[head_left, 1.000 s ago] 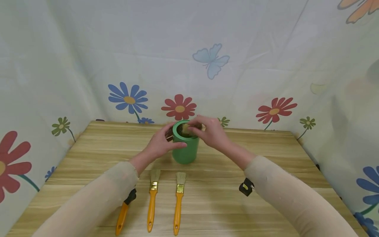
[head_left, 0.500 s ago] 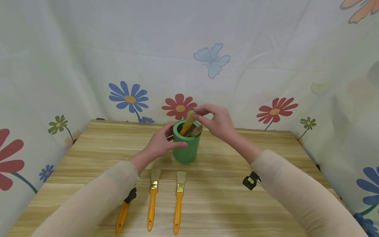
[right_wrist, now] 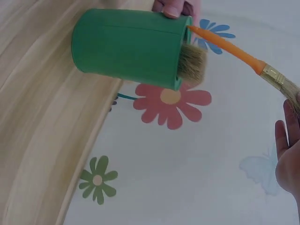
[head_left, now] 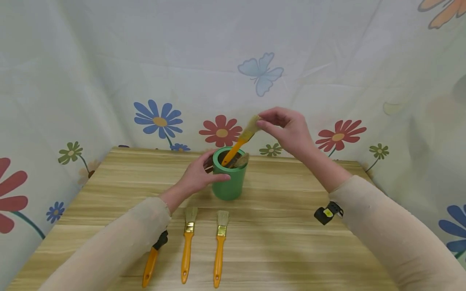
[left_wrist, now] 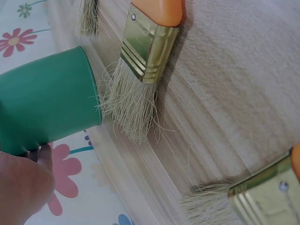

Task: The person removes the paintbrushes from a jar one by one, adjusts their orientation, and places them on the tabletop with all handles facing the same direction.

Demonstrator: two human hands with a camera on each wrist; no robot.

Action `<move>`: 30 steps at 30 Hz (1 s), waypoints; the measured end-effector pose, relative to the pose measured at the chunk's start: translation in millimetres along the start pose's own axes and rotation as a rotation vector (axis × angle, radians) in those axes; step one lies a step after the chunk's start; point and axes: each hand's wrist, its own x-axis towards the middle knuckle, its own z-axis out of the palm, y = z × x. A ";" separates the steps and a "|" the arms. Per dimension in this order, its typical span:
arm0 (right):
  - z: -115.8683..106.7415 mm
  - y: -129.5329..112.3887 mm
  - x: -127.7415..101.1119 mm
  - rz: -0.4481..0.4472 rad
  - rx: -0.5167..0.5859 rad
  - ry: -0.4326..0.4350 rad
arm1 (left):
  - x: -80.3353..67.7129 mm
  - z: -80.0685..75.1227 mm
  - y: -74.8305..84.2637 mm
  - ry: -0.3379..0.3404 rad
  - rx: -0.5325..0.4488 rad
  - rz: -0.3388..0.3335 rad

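A green cylindrical cup [head_left: 228, 186] stands upright on the wooden table. My left hand [head_left: 196, 174] grips its left side near the rim, thumb across the front. Above the cup, my right hand [head_left: 287, 128] pinches a paintbrush [head_left: 236, 148] by its bristles. That brush slants, its orange handle end at the cup's mouth. The bristles of another brush [right_wrist: 192, 64] stick out over the rim, its handle hidden inside. In the left wrist view the cup's wall [left_wrist: 51, 96] appears beside my left fingers.
Two paintbrushes [head_left: 187, 244] [head_left: 219, 248] with orange handles lie on the table [head_left: 276, 242] in front of the cup. A third orange handle [head_left: 150, 266] shows beside my left sleeve. A flower-printed cloth [head_left: 182, 60] hangs behind the table.
My right hand has risen up and to the right, drawing the paintbrush most of the way out of the cup by its bristles. My left hand has stayed on the cup.
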 end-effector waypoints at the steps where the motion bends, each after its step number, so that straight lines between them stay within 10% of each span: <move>1: -4.5 -0.9 -0.5 0.007 0.009 0.003 | 0.1 0.1 -0.3 0.001 -0.001 0.003; 15: -47.2 10.5 -33.1 0.269 0.033 -0.196 | 0.5 1.7 -0.2 0.016 0.008 0.008; 30: -6.1 53.4 -80.5 0.401 0.141 -0.475 | 0.3 0.5 -1.0 0.011 0.018 0.011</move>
